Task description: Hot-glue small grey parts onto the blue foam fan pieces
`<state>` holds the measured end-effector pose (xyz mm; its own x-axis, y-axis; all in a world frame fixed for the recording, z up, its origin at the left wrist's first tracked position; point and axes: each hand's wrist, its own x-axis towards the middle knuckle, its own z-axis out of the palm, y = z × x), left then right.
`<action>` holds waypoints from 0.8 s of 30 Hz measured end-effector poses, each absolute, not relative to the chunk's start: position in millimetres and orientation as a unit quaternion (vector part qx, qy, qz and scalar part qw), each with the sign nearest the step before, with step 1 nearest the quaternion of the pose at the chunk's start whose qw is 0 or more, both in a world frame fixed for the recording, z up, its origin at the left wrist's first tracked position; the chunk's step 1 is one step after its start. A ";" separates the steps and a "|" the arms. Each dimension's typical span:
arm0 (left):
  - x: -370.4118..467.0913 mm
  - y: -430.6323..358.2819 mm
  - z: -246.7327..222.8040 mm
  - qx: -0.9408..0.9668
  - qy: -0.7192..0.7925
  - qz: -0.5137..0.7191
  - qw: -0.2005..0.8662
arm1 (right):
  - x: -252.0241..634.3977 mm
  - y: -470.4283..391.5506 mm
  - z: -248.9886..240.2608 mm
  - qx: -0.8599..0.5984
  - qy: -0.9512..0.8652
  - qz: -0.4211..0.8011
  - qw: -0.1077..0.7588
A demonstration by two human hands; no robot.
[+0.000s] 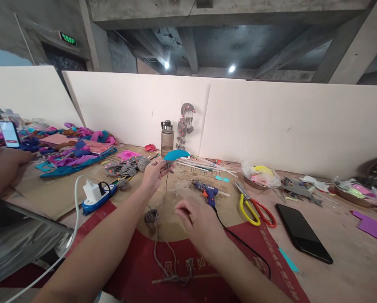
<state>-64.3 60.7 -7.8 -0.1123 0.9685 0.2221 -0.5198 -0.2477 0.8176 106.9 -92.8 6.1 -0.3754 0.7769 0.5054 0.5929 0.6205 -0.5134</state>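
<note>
My left hand [155,174] is closed on a blue crescent-shaped piece [177,155], held up over the table. Grey yarn [166,191] hangs from it, and grey wrapping seems to cover its near end. Below lies a small ball of grey yarn [151,216], with loose strands trailing toward the table's front. My right hand [201,225] hovers to the right of that ball with fingers curled together; what they hold, if anything, is hidden. Beyond my right hand lies a blue glue gun [210,191]. Yellow-and-red-handled scissors [249,204] rest farther right.
A water bottle [167,139] and a grey hanging ornament [187,122] stand by the white partition [137,101]. A black phone [303,231] lies at right. A power strip [99,200] and coloured scraps [77,147] are at left, near another person's hand [11,164].
</note>
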 end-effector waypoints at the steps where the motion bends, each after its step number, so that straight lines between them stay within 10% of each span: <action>1: -64.2 60.0 -7.3 0.387 0.295 0.685 0.542 | 104.0 -98.7 7.0 -0.412 -0.819 0.139 0.375; 16: -57.1 62.0 -20.6 0.407 0.302 0.658 0.556 | 122.6 -76.4 -3.4 -0.539 -0.752 0.045 0.375; 24: -63.8 68.8 -19.4 0.357 0.272 0.682 0.577 | 152.0 -23.9 -38.8 -0.767 -0.603 -0.040 0.216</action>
<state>-63.8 68.8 -19.4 -0.0799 0.9818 0.1724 -0.5933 -0.1858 0.7832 152.0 -23.9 -38.8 0.2700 0.9073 0.3224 0.9420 -0.1796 -0.2834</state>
